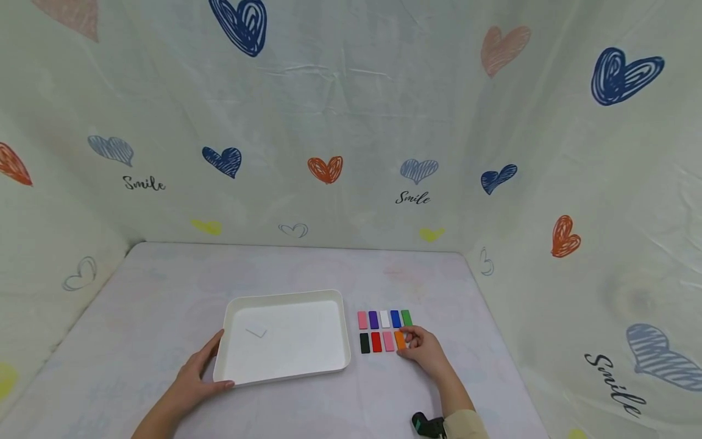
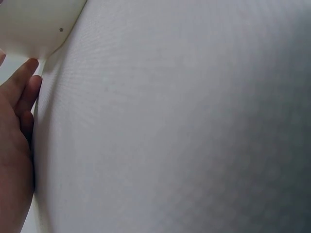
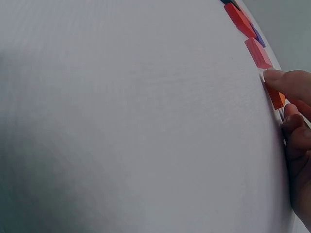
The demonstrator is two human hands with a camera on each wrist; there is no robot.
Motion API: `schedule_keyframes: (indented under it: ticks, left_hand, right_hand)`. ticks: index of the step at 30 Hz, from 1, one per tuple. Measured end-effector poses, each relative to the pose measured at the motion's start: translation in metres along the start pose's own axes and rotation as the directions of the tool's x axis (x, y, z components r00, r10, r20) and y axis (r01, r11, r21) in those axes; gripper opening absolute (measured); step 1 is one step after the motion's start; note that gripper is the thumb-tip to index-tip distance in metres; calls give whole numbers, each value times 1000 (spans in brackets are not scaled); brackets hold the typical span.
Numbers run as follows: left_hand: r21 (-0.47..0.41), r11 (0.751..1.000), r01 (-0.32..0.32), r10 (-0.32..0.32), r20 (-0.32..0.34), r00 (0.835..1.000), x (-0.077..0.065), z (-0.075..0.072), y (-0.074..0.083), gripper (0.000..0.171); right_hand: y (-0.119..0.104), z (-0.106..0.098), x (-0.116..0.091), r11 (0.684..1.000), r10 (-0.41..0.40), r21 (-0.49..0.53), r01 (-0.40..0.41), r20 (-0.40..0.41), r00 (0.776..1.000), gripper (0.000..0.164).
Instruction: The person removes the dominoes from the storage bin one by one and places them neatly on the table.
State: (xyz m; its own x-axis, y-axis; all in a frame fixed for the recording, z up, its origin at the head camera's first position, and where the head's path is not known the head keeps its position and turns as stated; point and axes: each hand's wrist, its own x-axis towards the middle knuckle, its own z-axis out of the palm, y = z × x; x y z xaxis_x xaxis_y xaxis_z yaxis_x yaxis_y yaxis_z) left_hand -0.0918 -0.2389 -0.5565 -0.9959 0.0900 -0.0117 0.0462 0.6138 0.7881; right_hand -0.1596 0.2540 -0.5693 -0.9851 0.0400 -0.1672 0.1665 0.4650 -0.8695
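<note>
A white rectangular tray [image 1: 285,338] lies on the table, with a thin grey angled mark [image 1: 256,333] on its floor. My left hand [image 1: 192,378] spans the tray's near left corner, thumb at the front rim and fingers along the left side. In the left wrist view those fingers [image 2: 24,82] are fairly straight against the pale tray wall [image 2: 36,24]. To the tray's right, my right hand [image 1: 425,349] pinches a small flat orange block [image 1: 400,340] between thumb and index finger. The right wrist view shows a fingertip over the orange block [image 3: 276,97], low at the table surface.
Beside the orange block lie a pink block [image 1: 388,341], a red block [image 1: 376,342] and a black block [image 1: 364,343]. Behind them runs a second row, from pink [image 1: 362,320] to green [image 1: 406,317]. A heart-printed cloth [image 1: 351,122] encloses the table [image 1: 307,414].
</note>
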Motion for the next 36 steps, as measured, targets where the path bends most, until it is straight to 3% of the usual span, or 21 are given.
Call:
schedule_keyframes:
  ticks: [7, 16, 23, 30, 36]
  left_hand:
    - [19, 999, 38, -38, 11, 999, -1, 0, 1, 107]
    - [33, 999, 34, -34, 7, 999, -1, -1, 1, 108]
    - [28, 998, 50, -51, 15, 999, 0, -1, 2, 109]
    - [16, 998, 62, -63, 15, 998, 0, 1, 2, 110]
    - [20, 998, 67, -67, 17, 998, -1, 0, 2, 109]
  right_hand:
    - [0, 1, 0, 1000, 9, -3, -9, -1, 1000, 47]
    - [-1, 1, 1, 1000, 12, -1, -12, 6, 1000, 47]
    - [-1, 3, -3, 997, 21, 69, -17, -55, 998, 46]
    - [-26, 20, -15, 990, 29, 142, -16, -91, 995, 45]
    - [-58, 41, -24, 952, -75, 301, 62, 34, 997, 47]
